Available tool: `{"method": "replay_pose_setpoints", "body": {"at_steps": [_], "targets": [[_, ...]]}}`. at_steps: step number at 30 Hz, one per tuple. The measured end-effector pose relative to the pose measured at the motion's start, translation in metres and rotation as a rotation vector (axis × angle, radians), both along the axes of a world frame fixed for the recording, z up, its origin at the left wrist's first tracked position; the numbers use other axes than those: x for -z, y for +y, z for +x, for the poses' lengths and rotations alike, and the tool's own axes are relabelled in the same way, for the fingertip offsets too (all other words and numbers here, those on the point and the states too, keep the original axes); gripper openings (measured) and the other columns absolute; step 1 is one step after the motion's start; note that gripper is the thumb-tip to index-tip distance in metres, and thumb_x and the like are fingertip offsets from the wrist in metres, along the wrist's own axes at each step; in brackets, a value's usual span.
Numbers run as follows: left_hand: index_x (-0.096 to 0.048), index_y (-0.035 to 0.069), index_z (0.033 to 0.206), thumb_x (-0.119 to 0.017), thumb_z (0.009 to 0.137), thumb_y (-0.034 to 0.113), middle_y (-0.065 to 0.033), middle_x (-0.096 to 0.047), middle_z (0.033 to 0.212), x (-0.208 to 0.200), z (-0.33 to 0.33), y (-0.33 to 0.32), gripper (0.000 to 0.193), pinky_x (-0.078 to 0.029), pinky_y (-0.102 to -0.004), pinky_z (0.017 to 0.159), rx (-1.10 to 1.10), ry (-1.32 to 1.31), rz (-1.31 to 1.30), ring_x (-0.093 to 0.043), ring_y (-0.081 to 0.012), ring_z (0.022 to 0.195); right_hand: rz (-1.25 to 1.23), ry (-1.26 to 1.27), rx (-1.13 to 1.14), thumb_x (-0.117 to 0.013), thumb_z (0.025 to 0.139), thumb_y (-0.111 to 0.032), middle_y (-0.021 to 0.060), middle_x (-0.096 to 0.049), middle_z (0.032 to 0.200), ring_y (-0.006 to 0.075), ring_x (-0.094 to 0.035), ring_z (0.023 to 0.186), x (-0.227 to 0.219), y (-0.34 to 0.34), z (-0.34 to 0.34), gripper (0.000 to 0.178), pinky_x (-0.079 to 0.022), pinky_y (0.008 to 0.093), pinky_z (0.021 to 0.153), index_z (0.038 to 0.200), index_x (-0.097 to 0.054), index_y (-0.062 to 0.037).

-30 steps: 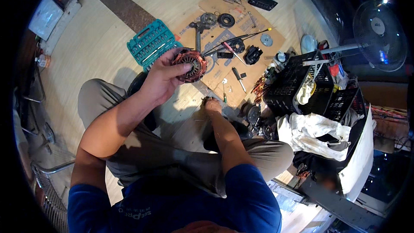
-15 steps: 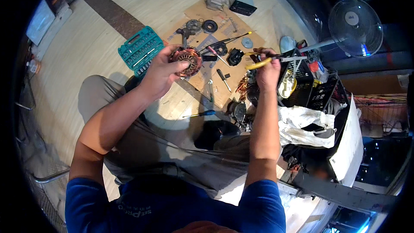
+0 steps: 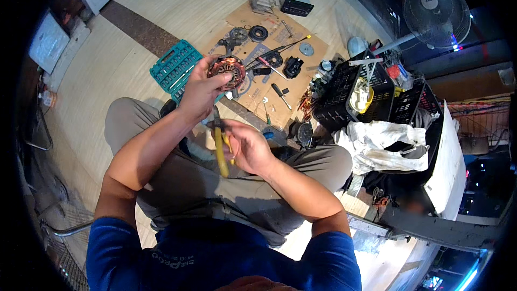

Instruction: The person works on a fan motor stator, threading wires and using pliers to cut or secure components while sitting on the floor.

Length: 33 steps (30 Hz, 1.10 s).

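Right, head view: copper-wound ring is in the left hand, thumb across its face, fingers behind, held up just right of the green socket case and over the cardboard. Probably dense and stiff, windings easily nicked; best gripped by rim and hub, off the wire. Round, so no long axis; open face turned roughly toward the head. Right hand has its fingers curled round the yellow-handled pliers, blurred, so squeeze can't be told. Pliers look rigid, handles grippy; long axis near upright in view, nose toward ring, handles toward lap.
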<state>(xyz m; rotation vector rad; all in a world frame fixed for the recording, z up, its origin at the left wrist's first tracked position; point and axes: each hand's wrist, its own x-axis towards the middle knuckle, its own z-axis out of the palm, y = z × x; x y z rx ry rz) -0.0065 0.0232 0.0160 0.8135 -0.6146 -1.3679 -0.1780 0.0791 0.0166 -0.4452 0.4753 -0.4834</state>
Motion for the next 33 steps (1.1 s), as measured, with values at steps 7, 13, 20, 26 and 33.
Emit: {"method": "replay_pose_setpoints", "body": {"at_steps": [7, 13, 20, 26, 33], "targets": [[-0.041, 0.000, 0.125, -0.064, 0.081, -0.001, -0.0136, -0.059, 0.113, 0.003, -0.005, -0.002, 0.050, -0.052, -0.0363, 0.091, -0.047, -0.075, -0.009, -0.062, -0.0219, 0.103, -0.278, -0.032, -0.049, -0.047, 0.087, -0.065, 0.0029, -0.046, 0.103, 0.0090, -0.037, 0.076, 0.006, -0.002, 0.007, 0.060, -0.032, 0.0213, 0.061, 0.113, -0.048, -0.0111], [-0.042, 0.000, 0.125, -0.063, 0.080, -0.003, -0.0142, -0.060, 0.113, 0.014, -0.006, -0.008, 0.050, -0.051, -0.0359, 0.093, -0.060, -0.071, -0.050, -0.062, -0.0231, 0.103, 0.024, -0.283, 0.112, -0.051, 0.091, -0.052, 0.0109, -0.048, 0.126, 0.0251, -0.051, 0.110, 0.009, -0.011, 0.000, 0.052, -0.051, 0.0466, 0.077, 0.121, -0.046, -0.0095], [-0.042, -0.001, 0.126, -0.063, 0.080, -0.003, -0.0149, -0.059, 0.114, 0.008, -0.010, -0.009, 0.050, -0.049, -0.0362, 0.095, -0.013, -0.034, -0.073, -0.061, -0.0238, 0.105, -0.468, 0.363, 0.023, -0.055, 0.085, -0.011, 0.0075, -0.055, 0.093, 0.0148, -0.057, 0.086, -0.001, -0.028, -0.013, 0.028, -0.048, 0.0311, 0.064, 0.112, -0.050, -0.0050], [-0.041, -0.001, 0.126, -0.063, 0.079, -0.008, -0.0138, -0.058, 0.116, 0.004, -0.015, -0.008, 0.052, -0.049, -0.0329, 0.093, -0.005, -0.087, -0.118, -0.059, -0.0204, 0.105, -1.205, 0.791, 0.240, -0.055, 0.085, -0.015, 0.0288, -0.057, 0.099, 0.0444, -0.059, 0.092, -0.026, -0.043, -0.026, 0.035, -0.047, 0.0455, 0.080, 0.112, -0.045, 0.0052], [-0.041, -0.001, 0.129, -0.067, 0.078, -0.009, -0.0121, -0.060, 0.116, 0.006, -0.018, 0.000, 0.057, -0.048, -0.0312, 0.094, -0.006, -0.184, -0.190, -0.059, -0.0193, 0.106, -1.211, 1.082, 0.160, -0.063, 0.084, -0.023, 0.0296, -0.060, 0.088, 0.0465, -0.058, 0.088, -0.035, -0.038, -0.024, 0.033, -0.047, 0.0462, 0.075, 0.096, -0.052, 0.0053]]}}
